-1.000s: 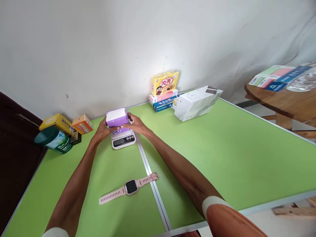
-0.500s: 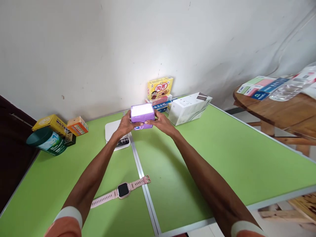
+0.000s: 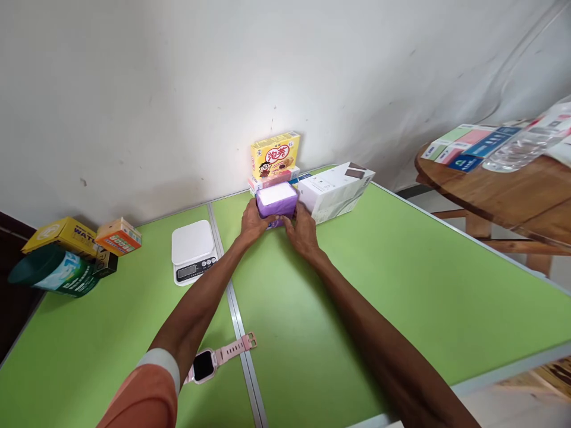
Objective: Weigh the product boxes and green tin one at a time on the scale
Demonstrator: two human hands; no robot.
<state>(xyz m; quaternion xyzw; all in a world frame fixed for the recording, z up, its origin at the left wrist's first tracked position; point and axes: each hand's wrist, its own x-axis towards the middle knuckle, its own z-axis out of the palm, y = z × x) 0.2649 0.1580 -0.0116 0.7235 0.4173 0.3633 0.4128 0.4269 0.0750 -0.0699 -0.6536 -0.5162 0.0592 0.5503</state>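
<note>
A purple-wrapped pack of tissues (image 3: 277,201), white on top, is held between my two hands at the back of the green table. My left hand (image 3: 255,223) is closed on its left side, and my right hand (image 3: 303,229) grips the right side, thumbs at the front. Right behind the pack stands a yellow snack box (image 3: 275,156) on top of other flat boxes, partly hidden. A large white box (image 3: 336,191) lies close by my right hand. The white kitchen scale (image 3: 193,246) sits to the left of my left hand, with nothing on its plate.
A pink-strapped smartwatch (image 3: 204,365) lies near the front, partly under my left arm. At the left are a dark green tub (image 3: 57,270), a yellow box (image 3: 62,235), an orange box (image 3: 119,236) and a small black box (image 3: 106,262). A wooden table (image 3: 504,196) stands at the right.
Both hands have carried the tissue pack from beside the scale rightward, in front of the stacked boxes. The scale's plate is now uncovered by my left hand. The view has shifted slightly.
</note>
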